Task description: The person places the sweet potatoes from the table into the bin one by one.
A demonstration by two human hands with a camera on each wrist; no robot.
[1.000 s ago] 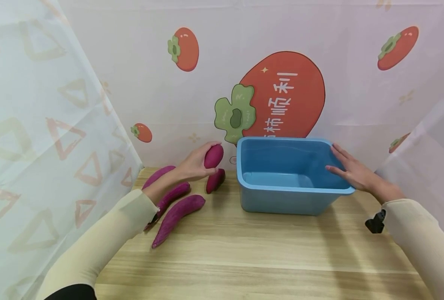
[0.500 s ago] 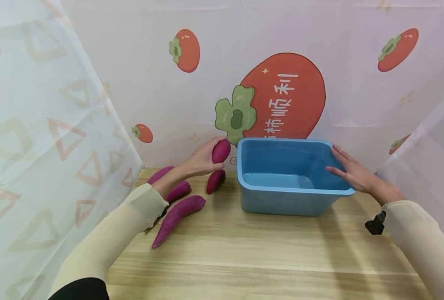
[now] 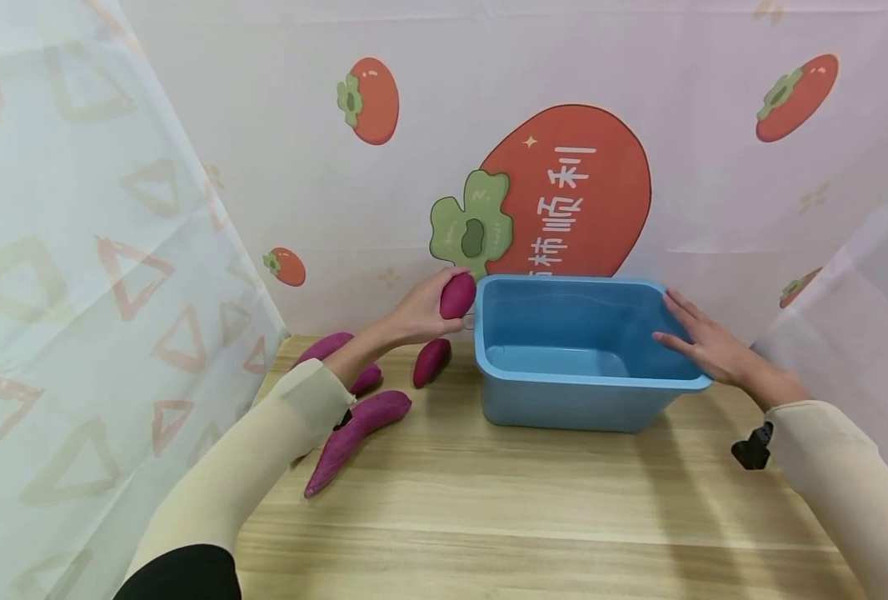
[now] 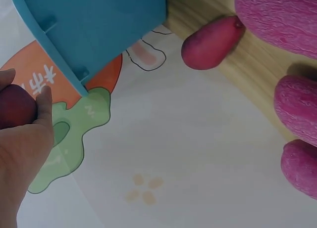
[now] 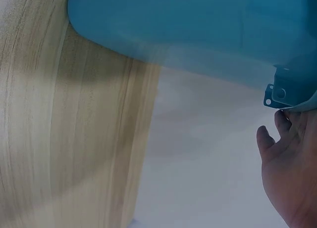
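My left hand (image 3: pixel 420 315) grips a purple sweet potato (image 3: pixel 457 296), raised beside the left rim of a blue plastic bin (image 3: pixel 556 404). Its rounded end shows between thumb and fingers. In the left wrist view the held sweet potato (image 4: pixel 16 107) is at the left edge, partly covered by the fingers. At the bin's right end rests my right hand (image 3: pixel 714 348), fingers extended over the rim and thumb toward the inside. Two of its fingertips (image 5: pixel 265 136) show below the rim in the right wrist view. The bin's visible floor holds nothing.
A short sweet potato (image 3: pixel 432 362) lies left of the bin. Farther left on the wooden table (image 3: pixel 534 508) lie a long curved one (image 3: pixel 369 421) and others (image 3: pixel 327 343), partly behind my left forearm. A printed cloth wall (image 3: pixel 324 192) stands behind the bin.
My left hand has carried the sweet potato rightward and slightly up, to the bin's left rim. The right hand and the bin have stayed in place.
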